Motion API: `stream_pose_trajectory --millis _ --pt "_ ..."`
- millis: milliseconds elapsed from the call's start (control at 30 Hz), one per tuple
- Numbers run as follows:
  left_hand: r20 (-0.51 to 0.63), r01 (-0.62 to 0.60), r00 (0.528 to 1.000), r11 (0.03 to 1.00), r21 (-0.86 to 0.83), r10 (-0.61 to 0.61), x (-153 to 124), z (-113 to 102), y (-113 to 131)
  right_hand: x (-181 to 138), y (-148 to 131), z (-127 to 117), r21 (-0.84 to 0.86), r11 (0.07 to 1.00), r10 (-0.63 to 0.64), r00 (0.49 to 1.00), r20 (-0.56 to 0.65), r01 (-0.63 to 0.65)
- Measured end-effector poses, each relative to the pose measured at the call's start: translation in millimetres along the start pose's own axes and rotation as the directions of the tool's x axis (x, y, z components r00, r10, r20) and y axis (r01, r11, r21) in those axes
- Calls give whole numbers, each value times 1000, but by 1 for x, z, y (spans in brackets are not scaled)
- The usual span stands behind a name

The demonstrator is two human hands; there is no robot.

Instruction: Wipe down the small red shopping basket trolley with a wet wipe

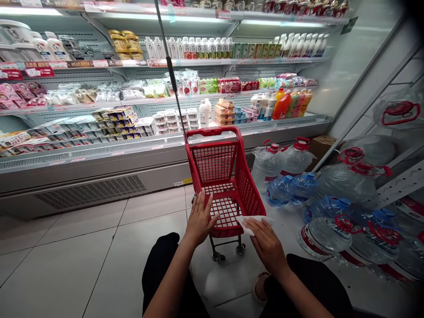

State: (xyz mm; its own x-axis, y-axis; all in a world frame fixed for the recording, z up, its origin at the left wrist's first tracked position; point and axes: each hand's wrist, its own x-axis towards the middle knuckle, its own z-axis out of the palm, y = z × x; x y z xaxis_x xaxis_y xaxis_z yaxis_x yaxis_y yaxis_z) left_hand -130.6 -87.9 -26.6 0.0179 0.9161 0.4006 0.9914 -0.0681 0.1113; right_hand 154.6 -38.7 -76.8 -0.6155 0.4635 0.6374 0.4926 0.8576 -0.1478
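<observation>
A small red shopping cart (245, 190) with grid walls stands upright on its wheels in front of me, its basket holding nothing. My left hand (200, 218) rests at the cart's near left rim, fingers stretched out and thumb apart, with no object in it. At the near right corner, my right hand (265, 243) presses a white wipe (245, 223) to the cart's rim. The fingers lie over the wipe and hide part of it. A thin dark pole (170, 70) rises from the cart's far left side.
Behind the cart runs a refrigerated display case (159, 172) with shelves of dairy and drinks. To the right, large water bottles (326, 236) with red handles and blue-capped bottles (281, 190) crowd the floor. Pale floor tiles (73, 265) extend to the left.
</observation>
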Motion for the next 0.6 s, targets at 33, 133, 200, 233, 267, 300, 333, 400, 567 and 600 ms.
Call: stream_pose_trajectory --millis 33,133,200,233,267,300,333,400,567,600 --pt "-13 7 1000 999 32 -6 -4 -2 -2 -1 -6 0 -7 999 -37 999 26 37" --pt "-62 17 998 994 109 -10 -17 -5 6 -4 -9 -5 -36 985 -164 981 100 168" --pt "-69 -12 997 992 129 21 -25 -4 16 -4 3 -11 -45 971 -229 964 132 237" --pt "-67 -25 997 991 132 34 -28 -4 20 -2 12 -15 -48 967 -243 961 135 252" --pt "-65 -31 997 991 132 40 -30 -3 22 0 23 -18 -49 966 -245 961 130 253" --pt "-63 -27 997 991 130 36 -32 -4 22 3 33 -21 -49 969 -236 964 122 243" --pt "-60 -18 998 992 126 26 -32 -4 20 7 42 -24 -48 973 -218 969 115 225" --pt "-57 2 998 994 112 5 -30 -5 16 15 53 -25 -45 984 -169 980 102 174" --pt "-93 60 994 996 72 -53 -22 -3 21 19 24 -10 -2 985 -170 982 84 171" --pt "-89 46 995 997 67 -40 -22 -1 26 17 13 -7 14 978 -206 973 101 206"
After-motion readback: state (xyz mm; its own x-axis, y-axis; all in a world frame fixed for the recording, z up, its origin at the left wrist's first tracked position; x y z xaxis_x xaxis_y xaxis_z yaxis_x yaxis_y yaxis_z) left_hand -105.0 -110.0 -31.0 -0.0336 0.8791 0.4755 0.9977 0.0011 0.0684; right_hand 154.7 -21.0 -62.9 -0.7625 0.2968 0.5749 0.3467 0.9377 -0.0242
